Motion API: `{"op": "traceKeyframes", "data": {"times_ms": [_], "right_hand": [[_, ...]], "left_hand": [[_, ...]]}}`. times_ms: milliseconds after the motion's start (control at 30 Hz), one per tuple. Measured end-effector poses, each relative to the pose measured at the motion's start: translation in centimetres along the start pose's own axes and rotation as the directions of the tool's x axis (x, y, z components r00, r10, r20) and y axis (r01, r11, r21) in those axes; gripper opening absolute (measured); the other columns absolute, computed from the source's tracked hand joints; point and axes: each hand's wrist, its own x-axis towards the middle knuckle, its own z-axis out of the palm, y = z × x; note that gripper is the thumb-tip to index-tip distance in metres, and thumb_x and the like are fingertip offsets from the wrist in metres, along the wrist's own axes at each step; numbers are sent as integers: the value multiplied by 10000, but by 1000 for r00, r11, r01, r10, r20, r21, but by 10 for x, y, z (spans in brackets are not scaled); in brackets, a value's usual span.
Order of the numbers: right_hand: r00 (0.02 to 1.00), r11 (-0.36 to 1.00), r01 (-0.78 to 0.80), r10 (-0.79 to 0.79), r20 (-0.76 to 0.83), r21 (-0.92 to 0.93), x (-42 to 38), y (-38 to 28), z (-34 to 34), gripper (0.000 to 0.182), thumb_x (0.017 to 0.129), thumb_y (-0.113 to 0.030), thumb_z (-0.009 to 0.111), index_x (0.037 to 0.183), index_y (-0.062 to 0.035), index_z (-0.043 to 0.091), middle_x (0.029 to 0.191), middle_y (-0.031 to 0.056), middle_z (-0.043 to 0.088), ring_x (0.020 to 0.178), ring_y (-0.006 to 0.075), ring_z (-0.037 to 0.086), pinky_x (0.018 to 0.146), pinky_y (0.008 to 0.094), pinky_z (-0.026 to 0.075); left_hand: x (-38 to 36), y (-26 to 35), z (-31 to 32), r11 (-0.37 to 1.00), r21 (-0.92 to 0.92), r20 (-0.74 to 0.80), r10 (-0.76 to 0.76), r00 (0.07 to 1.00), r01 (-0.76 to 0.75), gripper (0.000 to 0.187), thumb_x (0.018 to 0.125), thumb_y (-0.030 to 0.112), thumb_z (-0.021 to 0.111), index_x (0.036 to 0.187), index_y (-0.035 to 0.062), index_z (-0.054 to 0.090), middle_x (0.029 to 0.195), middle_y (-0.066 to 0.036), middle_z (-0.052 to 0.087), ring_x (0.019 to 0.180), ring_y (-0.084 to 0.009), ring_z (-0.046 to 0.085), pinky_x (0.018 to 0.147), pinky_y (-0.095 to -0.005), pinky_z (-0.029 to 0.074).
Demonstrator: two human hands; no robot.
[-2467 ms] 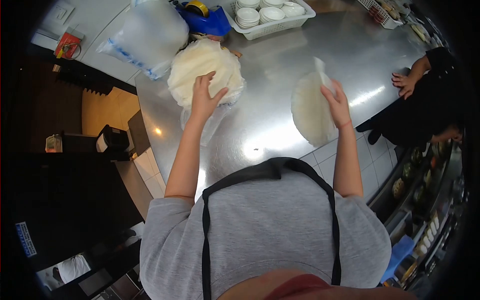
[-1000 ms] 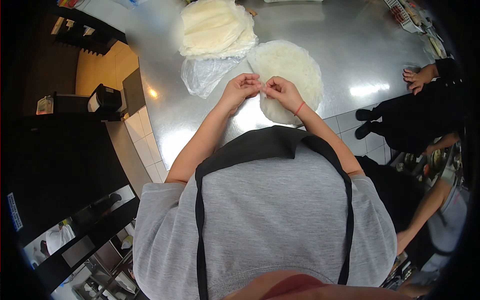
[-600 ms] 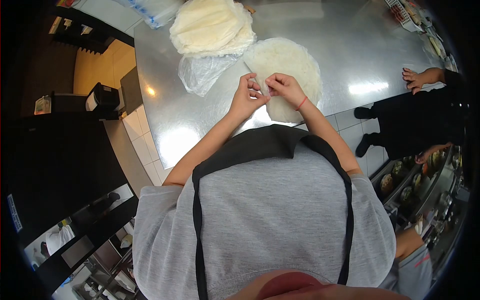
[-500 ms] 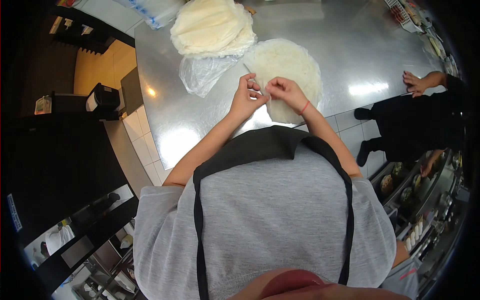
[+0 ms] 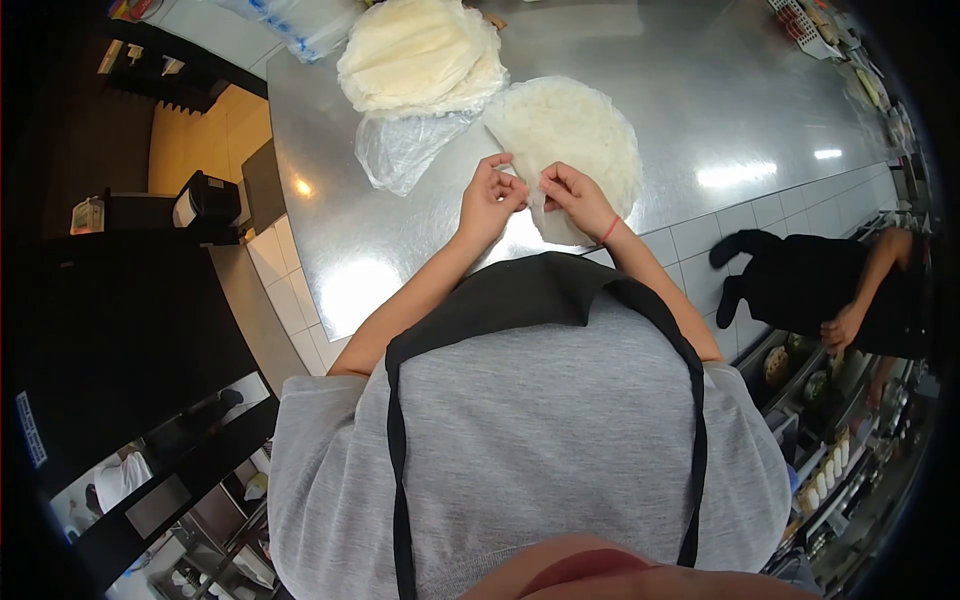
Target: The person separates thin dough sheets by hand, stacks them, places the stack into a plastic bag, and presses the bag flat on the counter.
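Note:
A thin, round, pale dough sheet lies on the steel table in front of me, with its left edge lifted slightly. My right hand, a red band at its wrist, pinches that near-left edge between thumb and fingers. Just left of it, my left hand has its fingers curled and the thumb against the fingertips. Whether a bit of the sheet is between them is too small to tell. Beyond my left hand, a stack of similar sheets rests on a crumpled clear plastic bag.
The steel table reaches away to the right, where a white basket and packets stand along its far edge. Plastic packaging lies at the back left. On the right, a co-worker in black stands by a counter with food containers.
My hands, close together before, have drawn slightly apart at the sheet's edge. The co-worker's hand has left the table, and that person has turned toward the food counter.

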Motion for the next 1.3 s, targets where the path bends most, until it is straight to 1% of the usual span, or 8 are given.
{"op": "traceKeyframes", "data": {"times_ms": [200,333,533,867,967,1033,1233,1300], "right_hand": [[992,998,-41,46,-118,44,-3,-20,5,174,898,-229,527,891,-56,514,781,-2,533,684,63,511,614,214,469],[991,955,34,-70,-111,-295,2,-17,5,197,872,-214,541,849,-24,493,745,70,502,641,126,504,587,276,439],[936,855,227,-323,-137,-466,-10,-42,23,167,854,-157,515,816,-1,471,707,143,464,659,266,494,621,330,409],[978,994,72,-87,-191,-83,-14,-63,-15,150,883,-196,542,852,-53,505,773,-45,496,681,48,501,648,208,482],[979,998,17,-30,-201,-64,-17,-72,-18,179,883,-209,547,861,-38,499,744,-29,481,666,50,481,610,208,459],[933,884,126,-260,-249,-451,-13,-71,-17,209,881,-220,552,838,-23,497,705,-6,461,630,61,445,569,232,417],[911,977,174,-208,-356,-127,-12,-76,-1,223,871,-191,547,762,-5,489,665,64,426,599,137,428,566,296,375],[882,901,227,-351,-313,-371,-16,-82,0,222,867,-180,545,760,4,482,678,83,433,606,172,437,572,300,380]], "left_hand": [[-1,10,8,995,-60,1,-83,997,83,398,818,15,595,1145,23,368,857,-58,540,737,-95,562,661,-233,499],[-1,6,13,997,-76,-15,-21,1000,20,362,829,60,605,1104,36,371,846,-38,514,705,-73,530,615,-209,470],[2,21,21,954,249,-54,183,982,-164,200,870,160,575,935,28,440,696,-32,506,609,-83,471,535,-231,398],[22,41,27,771,418,26,518,855,-480,137,886,118,522,851,-3,467,742,-63,500,670,-151,504,560,-253,414],[18,50,33,818,334,142,447,883,-468,149,888,131,520,840,-1,471,779,-64,497,704,-146,494,576,-250,414],[15,53,38,832,341,148,413,899,-438,147,889,141,520,847,7,474,774,-64,500,689,-142,487,569,-246,408],[23,43,25,969,130,-73,219,973,-209,159,889,178,528,901,30,472,746,-54,483,666,-119,458,569,-230,388],[19,53,28,954,159,-85,269,959,-253,171,889,189,531,922,33,469,728,-44,475,663,-107,452,573,-223,383]]}}
